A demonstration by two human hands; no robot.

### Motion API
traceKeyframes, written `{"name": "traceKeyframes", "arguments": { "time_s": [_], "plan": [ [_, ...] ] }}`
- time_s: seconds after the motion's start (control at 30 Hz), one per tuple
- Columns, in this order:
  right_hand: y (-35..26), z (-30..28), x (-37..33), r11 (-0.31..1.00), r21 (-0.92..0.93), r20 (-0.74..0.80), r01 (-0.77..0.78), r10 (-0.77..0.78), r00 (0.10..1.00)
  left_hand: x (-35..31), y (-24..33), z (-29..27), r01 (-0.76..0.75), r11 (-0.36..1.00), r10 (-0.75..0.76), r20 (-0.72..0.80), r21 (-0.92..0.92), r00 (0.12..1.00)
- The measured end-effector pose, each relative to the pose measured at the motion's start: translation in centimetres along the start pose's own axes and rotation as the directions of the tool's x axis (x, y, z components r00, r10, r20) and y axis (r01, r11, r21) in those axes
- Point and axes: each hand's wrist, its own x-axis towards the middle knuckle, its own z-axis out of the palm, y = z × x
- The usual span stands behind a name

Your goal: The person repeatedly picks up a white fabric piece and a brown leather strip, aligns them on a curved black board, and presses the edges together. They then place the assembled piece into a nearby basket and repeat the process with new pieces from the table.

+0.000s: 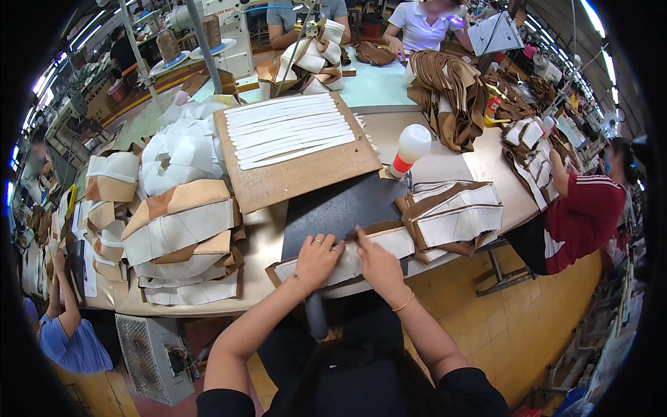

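Note:
My left hand [319, 258] and my right hand [379, 263] meet at the brown edge of a white-backed leather panel [394, 243] lying along the table's near side. The fingers of both hands are closed at that edge, the right index finger pressed near the left fingertips. Beneath the panel lies a dark grey board [340, 208]. Below my left wrist, a dark grey rounded handle [316, 316] sticks out past the table edge; its other end is hidden. Just right of my right hand rests a stack of similar white and brown panels [455, 214].
A brown board with white strips [292, 132] lies beyond my hands, beside a white bottle with a red band [410, 149]. Panel stacks [180, 229] stand left. A brown leather pile [448, 90] sits at the back. Co-workers sit across, right and left.

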Motion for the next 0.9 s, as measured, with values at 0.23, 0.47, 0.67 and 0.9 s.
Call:
{"name": "traceKeyframes", "arguments": {
  "time_s": [0.23, 0.47, 0.67, 0.9],
  "plan": [
    [0.1, -0.8, 0.8, 0.992, 0.07, -0.088, 0.101, -0.095, 0.992, 0.3, -0.9, -1.3, 0.136, 0.975, -0.111, 0.145, -0.176, 0.983],
    [-0.8, -0.6, 0.4, 1.0, 0.024, 0.178, -0.019, 0.015, 0.984, -0.7, -1.3, -1.4, 0.187, 0.954, -0.164, 0.111, -0.237, 0.98],
    [-2.0, -0.3, 0.5, 0.967, 0.196, -0.19, 0.164, -0.127, 0.974, -1.2, -1.1, -2.3, 0.12, 0.98, -0.104, 0.102, -0.16, 0.989],
    [-0.9, -0.5, 0.7, 0.991, 0.046, 0.007, 0.125, -0.125, 0.992, -1.2, -1.9, -0.6, 0.18, 0.909, -0.173, 0.052, -0.375, 0.983]
  ]
}}
